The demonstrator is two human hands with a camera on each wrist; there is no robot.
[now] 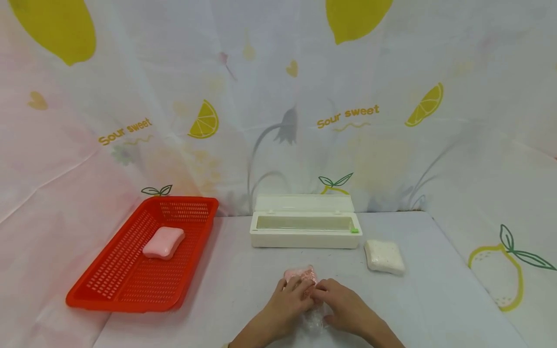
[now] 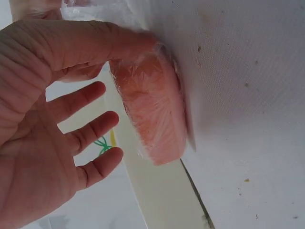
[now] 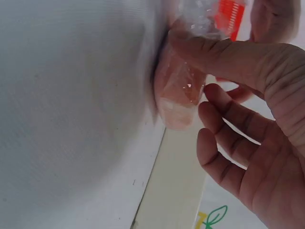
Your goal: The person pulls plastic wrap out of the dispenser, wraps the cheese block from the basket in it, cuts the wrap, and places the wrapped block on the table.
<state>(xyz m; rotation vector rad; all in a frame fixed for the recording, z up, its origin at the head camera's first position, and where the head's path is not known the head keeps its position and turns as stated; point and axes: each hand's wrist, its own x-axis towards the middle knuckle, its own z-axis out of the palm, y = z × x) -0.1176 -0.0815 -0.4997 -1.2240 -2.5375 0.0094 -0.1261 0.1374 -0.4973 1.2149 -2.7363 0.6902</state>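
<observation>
A pink soap bar (image 1: 301,273), covered in clear plastic wrap (image 1: 314,323), lies on the table between both hands. My left hand (image 1: 284,308) grips the bar's left part: its thumb lies along the near side, and the other fingers spread over the top in the left wrist view. From the right, my right hand (image 1: 350,308) pinches the wrap at the bar's near edge. The right thumb presses against the wrapped soap (image 3: 178,88), while the other fingers bend loosely above. Loose crumpled film trails toward me from the bar. Part of the soap is hidden under the fingers.
Behind the hands stands a white cling film box (image 1: 304,240), lid raised, with a green slider at its right end. A white wrapped bar (image 1: 385,257) lies to the right. On the left, a red basket (image 1: 126,306) holds another pink bar (image 1: 163,243).
</observation>
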